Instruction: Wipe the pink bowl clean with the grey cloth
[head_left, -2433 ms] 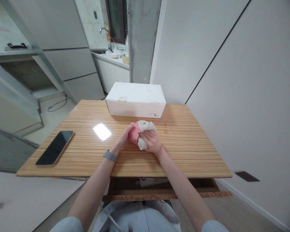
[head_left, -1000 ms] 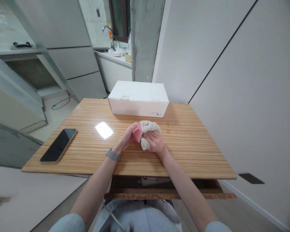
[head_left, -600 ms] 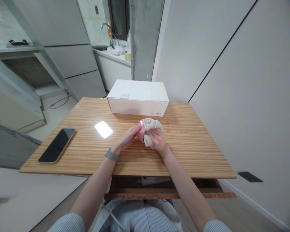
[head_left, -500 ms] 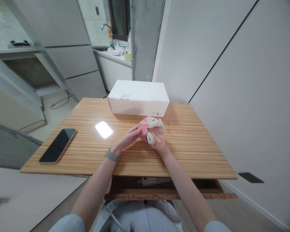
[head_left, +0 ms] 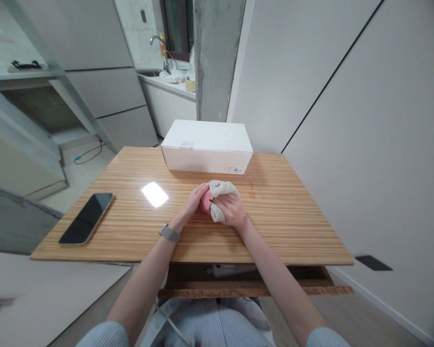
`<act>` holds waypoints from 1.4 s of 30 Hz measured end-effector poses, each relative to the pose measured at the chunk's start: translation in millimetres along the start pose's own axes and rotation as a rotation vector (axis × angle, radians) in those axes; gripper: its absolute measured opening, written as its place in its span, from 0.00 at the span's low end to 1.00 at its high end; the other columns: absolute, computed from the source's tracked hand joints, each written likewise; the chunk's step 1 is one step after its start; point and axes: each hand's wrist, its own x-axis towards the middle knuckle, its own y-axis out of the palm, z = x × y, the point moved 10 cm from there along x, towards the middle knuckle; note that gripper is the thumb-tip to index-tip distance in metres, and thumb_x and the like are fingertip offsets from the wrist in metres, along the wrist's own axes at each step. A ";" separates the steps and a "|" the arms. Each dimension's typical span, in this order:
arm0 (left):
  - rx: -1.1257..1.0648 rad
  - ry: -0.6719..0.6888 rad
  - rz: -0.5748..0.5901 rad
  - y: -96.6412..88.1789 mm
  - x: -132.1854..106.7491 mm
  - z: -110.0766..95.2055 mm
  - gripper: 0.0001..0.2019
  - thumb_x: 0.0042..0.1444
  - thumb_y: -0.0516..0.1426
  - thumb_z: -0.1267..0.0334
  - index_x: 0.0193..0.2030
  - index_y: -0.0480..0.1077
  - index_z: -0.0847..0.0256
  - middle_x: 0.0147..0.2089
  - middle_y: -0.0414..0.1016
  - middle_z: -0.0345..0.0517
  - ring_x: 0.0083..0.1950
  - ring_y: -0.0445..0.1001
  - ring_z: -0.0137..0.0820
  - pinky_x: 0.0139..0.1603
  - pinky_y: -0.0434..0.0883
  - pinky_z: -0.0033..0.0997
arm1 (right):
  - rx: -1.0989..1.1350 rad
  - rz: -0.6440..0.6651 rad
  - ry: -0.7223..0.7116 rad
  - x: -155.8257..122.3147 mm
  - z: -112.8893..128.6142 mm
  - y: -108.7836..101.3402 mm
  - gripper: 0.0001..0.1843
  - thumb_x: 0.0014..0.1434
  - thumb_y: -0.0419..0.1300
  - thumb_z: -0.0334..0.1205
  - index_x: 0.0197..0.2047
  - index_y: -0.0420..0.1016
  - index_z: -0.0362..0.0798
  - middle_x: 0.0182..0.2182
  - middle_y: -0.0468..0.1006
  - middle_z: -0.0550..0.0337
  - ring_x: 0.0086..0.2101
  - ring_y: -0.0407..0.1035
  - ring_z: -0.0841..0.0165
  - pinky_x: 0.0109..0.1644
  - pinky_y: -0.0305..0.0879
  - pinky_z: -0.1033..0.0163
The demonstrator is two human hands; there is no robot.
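Observation:
Over the middle of the table my left hand grips a small pink object from its left side. Its kind is hard to tell, since the fingers and a cloth cover most of it. A white cloth lies bunched under and around my right hand, which is closed on it and presses it against the pink object's right side. A small dark spot or slot shows where cloth and pink surface meet.
A white box stands at the table's far edge, beyond my hands. A black-screened phone lies at the left on the wooden table. Below the near edge, a drawer is partly pulled out with a white item inside.
Both hands have shifted slightly left and lower with the pink object. My right hand has turned palm down, and the cloth now covers more of the object.

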 end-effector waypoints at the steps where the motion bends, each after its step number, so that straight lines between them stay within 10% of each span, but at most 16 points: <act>1: 0.008 0.017 -0.001 1.3 -1.2 -1.9 0.15 0.58 0.56 0.56 0.48 0.71 0.63 0.52 0.72 0.47 0.55 0.67 0.38 0.59 0.62 0.41 | 0.002 0.001 0.011 -1.4 -3.4 0.1 0.22 0.62 0.45 0.46 0.48 0.72 0.40 0.40 0.79 0.46 0.42 0.72 0.59 0.47 0.65 0.54; 10: 0.002 0.082 0.175 31.1 -15.2 -15.9 0.19 0.56 0.56 0.54 0.53 0.69 0.59 0.54 0.72 0.47 0.57 0.66 0.36 0.56 0.61 0.32 | -0.014 -0.031 0.174 -8.6 -23.7 -5.8 0.18 0.61 0.46 0.42 0.43 0.73 0.42 0.31 0.78 0.47 0.33 0.71 0.59 0.38 0.63 0.53; 20: 0.361 0.166 -0.034 3.9 -10.8 -18.4 0.17 0.43 0.65 0.57 0.37 0.68 0.63 0.34 0.71 0.38 0.36 0.69 0.28 0.36 0.64 0.24 | 0.071 0.014 0.157 -11.6 -18.4 4.1 0.23 0.61 0.47 0.48 0.50 0.72 0.44 0.41 0.78 0.46 0.42 0.70 0.55 0.48 0.63 0.49; 33: 0.389 0.251 -0.240 -8.8 -17.1 -38.2 0.21 0.36 0.68 0.60 0.36 0.67 0.62 0.35 0.71 0.38 0.32 0.69 0.26 0.31 0.66 0.23 | 0.332 0.045 0.326 -2.2 -38.9 -0.7 0.22 0.59 0.51 0.42 0.55 0.69 0.46 0.50 0.75 0.49 0.51 0.67 0.57 0.57 0.60 0.48; 38: 0.300 0.284 -0.413 -36.2 -17.0 -39.8 0.18 0.36 0.68 0.59 0.31 0.66 0.62 0.29 0.69 0.35 0.29 0.66 0.22 0.29 0.63 0.20 | 0.862 -0.509 0.989 -48.2 -90.7 -4.8 0.11 0.53 0.61 0.45 0.39 0.78 0.51 0.42 0.79 0.58 0.49 0.69 0.59 0.59 0.59 0.50; 42: 0.163 0.301 -0.492 -50.9 -17.8 -39.5 0.15 0.43 0.64 0.54 0.29 0.64 0.61 0.25 0.66 0.32 0.25 0.64 0.21 0.27 0.61 0.21 | 0.888 -0.845 1.220 -88.5 -116.4 -0.5 0.18 0.60 0.49 0.51 0.44 0.72 0.50 0.42 0.78 0.63 0.49 0.69 0.66 0.56 0.63 0.55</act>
